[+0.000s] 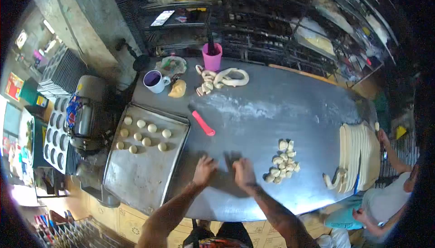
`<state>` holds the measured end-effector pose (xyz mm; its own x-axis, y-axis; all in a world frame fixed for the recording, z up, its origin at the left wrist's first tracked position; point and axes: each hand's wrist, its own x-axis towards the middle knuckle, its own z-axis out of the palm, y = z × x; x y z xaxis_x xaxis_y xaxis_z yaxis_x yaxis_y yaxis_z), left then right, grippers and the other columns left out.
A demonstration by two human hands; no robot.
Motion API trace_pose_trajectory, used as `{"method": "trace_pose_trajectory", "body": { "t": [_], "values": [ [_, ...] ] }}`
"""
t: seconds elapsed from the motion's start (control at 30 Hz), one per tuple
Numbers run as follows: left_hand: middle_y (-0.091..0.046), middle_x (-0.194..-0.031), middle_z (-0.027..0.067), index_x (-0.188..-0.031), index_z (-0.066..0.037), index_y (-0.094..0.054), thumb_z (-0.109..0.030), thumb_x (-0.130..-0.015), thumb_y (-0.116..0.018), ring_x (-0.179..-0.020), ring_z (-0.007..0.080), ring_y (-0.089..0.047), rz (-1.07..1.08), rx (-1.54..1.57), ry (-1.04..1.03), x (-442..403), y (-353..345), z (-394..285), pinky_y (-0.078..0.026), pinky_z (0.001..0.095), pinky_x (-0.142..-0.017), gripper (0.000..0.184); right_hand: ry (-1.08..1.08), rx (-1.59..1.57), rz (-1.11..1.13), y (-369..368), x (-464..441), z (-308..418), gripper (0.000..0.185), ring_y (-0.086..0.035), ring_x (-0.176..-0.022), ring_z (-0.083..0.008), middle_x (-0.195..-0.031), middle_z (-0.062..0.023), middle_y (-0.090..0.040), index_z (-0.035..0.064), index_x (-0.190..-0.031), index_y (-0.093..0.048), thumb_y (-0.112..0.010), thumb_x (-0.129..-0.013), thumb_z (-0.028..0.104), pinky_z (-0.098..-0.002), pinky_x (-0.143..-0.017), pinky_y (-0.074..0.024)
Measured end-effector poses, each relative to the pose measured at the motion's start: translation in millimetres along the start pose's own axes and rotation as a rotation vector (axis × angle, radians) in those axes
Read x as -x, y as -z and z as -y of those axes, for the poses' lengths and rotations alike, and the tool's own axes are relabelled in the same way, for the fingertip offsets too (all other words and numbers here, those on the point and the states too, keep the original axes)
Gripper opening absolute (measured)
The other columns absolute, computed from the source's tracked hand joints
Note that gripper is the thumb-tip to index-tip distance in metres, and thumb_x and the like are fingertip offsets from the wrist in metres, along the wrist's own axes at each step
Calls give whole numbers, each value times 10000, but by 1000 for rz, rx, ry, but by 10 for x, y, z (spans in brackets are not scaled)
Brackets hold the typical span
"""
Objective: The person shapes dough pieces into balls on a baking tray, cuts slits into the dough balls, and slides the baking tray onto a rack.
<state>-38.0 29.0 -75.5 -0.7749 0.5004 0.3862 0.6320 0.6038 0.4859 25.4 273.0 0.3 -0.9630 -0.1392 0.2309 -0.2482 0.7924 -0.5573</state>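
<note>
Close together above a smooth grey worktable (253, 132), a person's left hand (205, 171) and right hand (244, 173) curl with fingers partly bent — blurred, so whether either grips anything cannot be told. Just right of the right hand sits a loose cluster of small, pale, cut dough lumps (282, 161); beyond the left lies a red-handled tool (203, 123). At left, a rectangular, worn metal baking tray (136, 180) bears round, pale dough balls (141, 124) — all toward its far end. Long cream-coloured dough strips (348, 148) lie at the table's right end, beside a co-worker's hand (383, 137).
</note>
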Motion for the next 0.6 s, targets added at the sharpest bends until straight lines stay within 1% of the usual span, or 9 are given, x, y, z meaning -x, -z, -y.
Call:
{"method": "trace_pose_trajectory", "body": {
  "t": [0.03, 0.13, 0.23, 0.33, 0.4, 0.47, 0.53, 0.57, 0.6],
  "values": [
    [-614, -1109, 125, -1108, -128, -715, -227, -787, -741, -1049, 363, -574, -10, -1, 8, -102, 153, -82, -465, 500, -936, 337, 64, -42, 69, 47, -9, -28, 288, -580, -1042, -383, -1031, -142, -621, 65, -1062, -646, -637, -784, -12, -500, -916, -457],
    [-617, -1132, 111, -1122, -132, -714, -228, -782, -740, -1059, 344, -573, 186, -178, 15, -188, 676, -291, -466, 491, -918, 355, 32, 14, 99, 161, -266, -182, 306, -569, -1097, -383, -1063, -143, -615, 69, -1084, -646, -648, -785, 2, -509, -940, -458],
    [-624, -1141, 96, -1155, -140, -712, -226, -787, -745, -1075, 340, -572, 131, -199, 81, -775, 456, -334, -456, 487, -934, 379, 53, 73, 152, 146, -733, -172, 330, -562, -1137, -379, -1092, -144, -608, 71, -1111, -649, -658, -785, 21, -520, -959, -459],
    [-624, -1139, 90, -1170, -144, -714, -214, -810, -735, -1061, 340, -571, 148, -84, 120, -717, 382, -486, -453, 481, -940, 367, 84, 136, 232, 242, -654, 118, 361, -559, -1163, -373, -1119, -146, -601, 69, -1143, -655, -669, -784, 45, -534, -971, -460],
    [-624, -1138, 87, -1177, -146, -715, -208, -821, -731, -1054, 340, -571, 129, -44, 116, -775, 625, -536, -451, 479, -944, 362, 59, 159, 42, 327, -502, 211, 367, -571, -1078, -378, -1077, -137, -605, 61, -1153, -654, -703, -790, 40, -471, -907, -483],
    [-648, -1165, 93, -1179, -137, -716, -179, -852, -707, -1095, 330, -586, 70, -99, 344, -852, 1111, -737, -447, 463, -977, 330, 59, 176, -55, 444, -455, 305, 371, -576, -1035, -380, -1056, -133, -608, 57, -1158, -653, -720, -794, 38, -440, -875, -494],
    [-660, -1178, 96, -1180, -133, -717, -165, -868, -695, -1116, 324, -593, 49, -113, 485, -665, 1226, -757, -445, 455, -994, 314, -270, -100, -174, 610, -298, 527, 430, -585, -1094, -373, -1131, -152, -592, 52, -1219, -657, -740, -798, 37, -488, -890, -505],
    [-669, -1198, 110, -1178, -128, -721, -163, -885, -691, -1149, 327, -595, 89, -16, 373, -566, 1063, -625, -450, 458, -1009, 296, -431, -238, -234, 638, -262, 602, 459, -589, -1123, -369, -1169, -162, -584, 50, -1249, -659, -750, -800, 37, -511, -898, -510],
    [-677, -1218, 124, -1175, -123, -724, -161, -902, -687, -1183, 330, -598, 142, 90, 265, -383, 881, -555, -455, 461, -1024, 279, -439, -231, -214, 609, -159, 600, 459, -589, -1123, -369, -1169, -162, -584, 50, -1249, -659, -750, -800, 37, -511, -898, -510]
  ]
}}
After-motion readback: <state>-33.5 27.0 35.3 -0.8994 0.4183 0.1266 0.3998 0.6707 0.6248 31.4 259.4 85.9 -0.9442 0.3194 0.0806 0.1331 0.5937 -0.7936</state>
